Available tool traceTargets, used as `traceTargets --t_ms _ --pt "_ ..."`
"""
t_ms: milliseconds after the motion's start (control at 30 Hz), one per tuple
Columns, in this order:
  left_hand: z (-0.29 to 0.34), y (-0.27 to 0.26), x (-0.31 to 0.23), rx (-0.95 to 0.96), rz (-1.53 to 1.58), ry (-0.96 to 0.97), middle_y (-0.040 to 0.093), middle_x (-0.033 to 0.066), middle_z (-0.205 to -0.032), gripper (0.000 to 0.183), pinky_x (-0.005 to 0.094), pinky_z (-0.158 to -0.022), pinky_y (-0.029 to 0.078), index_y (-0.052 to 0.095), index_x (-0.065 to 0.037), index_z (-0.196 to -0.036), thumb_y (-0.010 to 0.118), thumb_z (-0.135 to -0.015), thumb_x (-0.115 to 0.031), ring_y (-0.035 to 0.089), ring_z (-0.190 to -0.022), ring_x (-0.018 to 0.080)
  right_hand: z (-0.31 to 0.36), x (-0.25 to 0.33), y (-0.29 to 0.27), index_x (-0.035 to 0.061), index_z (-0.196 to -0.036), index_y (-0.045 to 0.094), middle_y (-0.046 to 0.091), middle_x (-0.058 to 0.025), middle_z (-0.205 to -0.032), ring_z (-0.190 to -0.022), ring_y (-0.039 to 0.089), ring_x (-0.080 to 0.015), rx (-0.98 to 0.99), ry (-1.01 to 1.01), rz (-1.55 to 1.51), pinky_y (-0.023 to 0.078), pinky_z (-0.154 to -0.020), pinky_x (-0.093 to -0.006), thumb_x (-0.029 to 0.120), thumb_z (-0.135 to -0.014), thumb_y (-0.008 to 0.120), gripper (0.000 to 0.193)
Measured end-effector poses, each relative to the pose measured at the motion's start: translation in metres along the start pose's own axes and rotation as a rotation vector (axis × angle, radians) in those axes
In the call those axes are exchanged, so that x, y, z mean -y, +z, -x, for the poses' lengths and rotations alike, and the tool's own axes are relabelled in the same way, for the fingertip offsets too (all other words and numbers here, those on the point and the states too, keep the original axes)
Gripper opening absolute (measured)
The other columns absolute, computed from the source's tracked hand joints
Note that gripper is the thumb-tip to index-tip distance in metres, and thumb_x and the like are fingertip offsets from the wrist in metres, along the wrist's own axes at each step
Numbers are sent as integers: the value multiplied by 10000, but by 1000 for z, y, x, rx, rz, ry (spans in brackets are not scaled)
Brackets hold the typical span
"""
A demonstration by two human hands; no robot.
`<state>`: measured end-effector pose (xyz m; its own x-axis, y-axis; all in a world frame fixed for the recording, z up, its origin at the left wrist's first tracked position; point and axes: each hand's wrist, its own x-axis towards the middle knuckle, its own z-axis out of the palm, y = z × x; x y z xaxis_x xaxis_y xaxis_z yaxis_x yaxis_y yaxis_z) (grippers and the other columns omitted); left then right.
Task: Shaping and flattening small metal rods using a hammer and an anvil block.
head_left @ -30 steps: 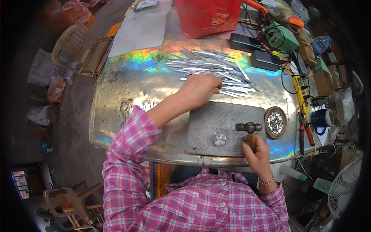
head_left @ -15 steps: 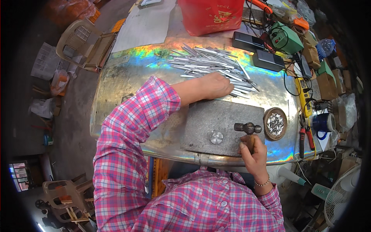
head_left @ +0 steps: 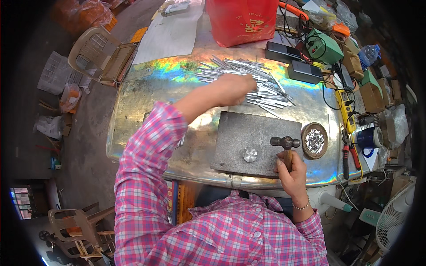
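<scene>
In my right hand (head_left: pixel 292 172) is a hammer (head_left: pixel 285 142), gripped by its short wooden handle, its dark ball-peen head upright over the right part of a grey slab (head_left: pixel 230 137). A small round metal piece (head_left: pixel 250 154) with a shiny top rests on that slab, left of the hammer. Thin silvery metal rods (head_left: pixel 270 95) lie in a loose pile beyond the slab. Over the pile's middle my left hand (head_left: pixel 235 88) is slightly blurred, its fingers curled closed. Whatever they hold, if anything, is hidden.
Right of the slab sits a round bowl (head_left: pixel 327 141) of small silvery pieces. Pliers (head_left: pixel 355 157), a blue mug (head_left: pixel 370 138) and a yellow power strip (head_left: pixel 350 122) line the right edge. Black boxes (head_left: pixel 306 72) with cables and a red bag (head_left: pixel 242 22) stand behind.
My left hand has moved left and a little away from me, from the pile's near right side to over its middle. My right hand keeps the hammer in place. The whole view has shifted slightly.
</scene>
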<state>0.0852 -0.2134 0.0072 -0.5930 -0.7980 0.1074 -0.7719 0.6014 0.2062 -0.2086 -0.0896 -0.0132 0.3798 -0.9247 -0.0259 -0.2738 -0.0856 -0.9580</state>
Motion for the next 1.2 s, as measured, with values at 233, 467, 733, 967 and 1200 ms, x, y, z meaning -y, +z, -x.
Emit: traceTargets --t_ms 233,467,733,967,1200 --pt "107 -46 -44 -547 474 -240 585 56 -806 184 239 -533 441 636 4 -918 557 -765 68 561 -619 83 0 5 0 -26 -994 544 584 -35 -732 -622 569 -81 -8 31 15 456 -563 -229 24 -877 550 127" --pt "132 16 -134 -649 620 -325 587 99 -829 184 290 -578 478 614 -21 -934 590 -760 31 590 -647 187 0 1 1 -27 -993 558 607 -55 -711 -624 589 -104 -11 50 -26 460 -561 -246 44 -880 557 134" --pt "125 52 -153 -621 590 -451 602 128 -889 183 367 -603 482 563 -32 -947 601 -771 0 621 -736 297 -1 1 -53 10 -1007 518 586 -54 -798 -540 447 -29 -208 74 -19 348 -470 -191 41 -916 519 96" --pt "128 50 -153 -616 601 -501 606 140 -894 217 359 -584 462 589 -47 -980 563 -776 21 585 -662 303 -28 -52 -116 -52 -1065 591 650 -171 -883 -823 620 -184 -268 -26 472 479 -699 -328 20 -806 608 270" --pt "129 49 -151 -544 644 -519 598 120 -909 177 267 -567 453 586 -8 -976 536 -818 54 574 -637 180 -45 -60 -117 -50 -961 605 615 -249 -817 -797 609 -417 -256 -57 852 473 -713 -455 119 -740 691 291"
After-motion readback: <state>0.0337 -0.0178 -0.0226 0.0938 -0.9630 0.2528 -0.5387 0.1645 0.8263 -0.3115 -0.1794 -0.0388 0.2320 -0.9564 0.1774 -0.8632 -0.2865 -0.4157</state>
